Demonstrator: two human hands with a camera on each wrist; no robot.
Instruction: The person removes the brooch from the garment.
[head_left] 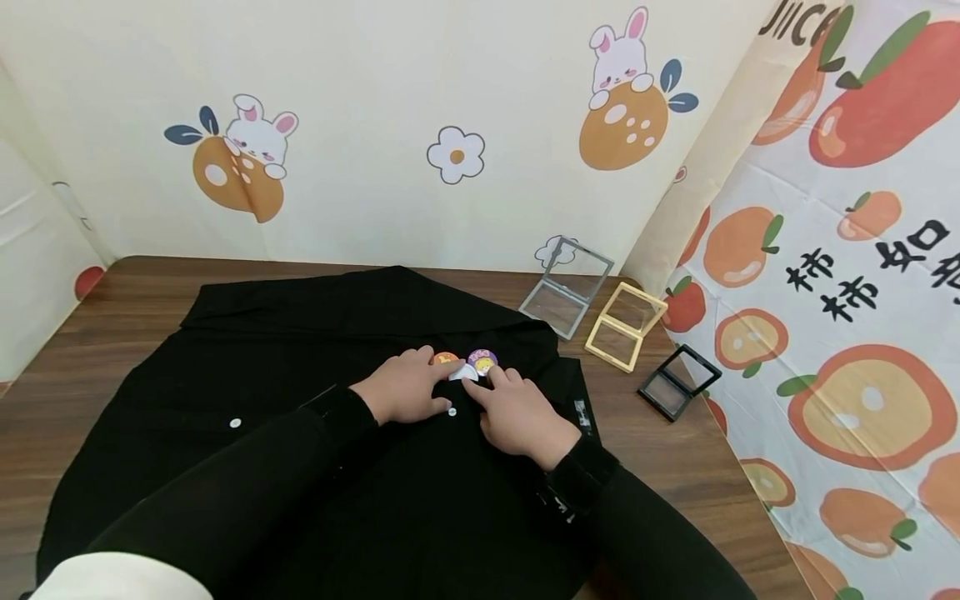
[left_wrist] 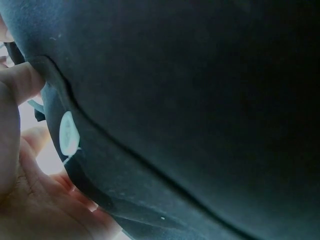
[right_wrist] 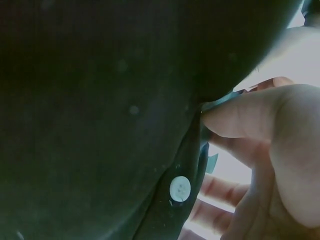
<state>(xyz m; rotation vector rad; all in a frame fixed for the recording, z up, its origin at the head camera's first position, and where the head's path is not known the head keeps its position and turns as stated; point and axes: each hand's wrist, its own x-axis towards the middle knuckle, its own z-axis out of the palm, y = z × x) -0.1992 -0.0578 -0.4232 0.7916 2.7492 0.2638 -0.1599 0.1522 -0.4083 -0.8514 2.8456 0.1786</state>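
Position: you have the black garment [head_left: 360,517] spread on the table [head_left: 660,450]; the small white button [head_left: 452,412] between your hands serves as reference. The white piece [head_left: 464,373] lies just beyond that button, on the garment. The orange badge [head_left: 445,358] sits beyond the button and slightly to its left, partly covered by your fingers; the purple badge [head_left: 482,361] sits beyond it to the right.

Step in hand: in my judgement, you are setting or adjusting the white piece beside the two badges. The next move appears to call for light, even pressure from both sides, with the cloth kept flat near the button. A one-sided push could pucker the cloth or skew the piece.

Fingers, left hand [head_left: 405,387]: to the left of the button. Your forefinger reaches out nearly straight to the white piece; the thumb stands well apart from it, close to the button. No closed grip is evident.

Fingers, right hand [head_left: 525,417]: to the right of the button. Your thumb extends to the near edge of the white piece, the forefinger is parted from it, and the fingers lie loosely over the cloth. The right wrist view shows the thumb tip against a fold; how firmly it presses, I cannot tell.
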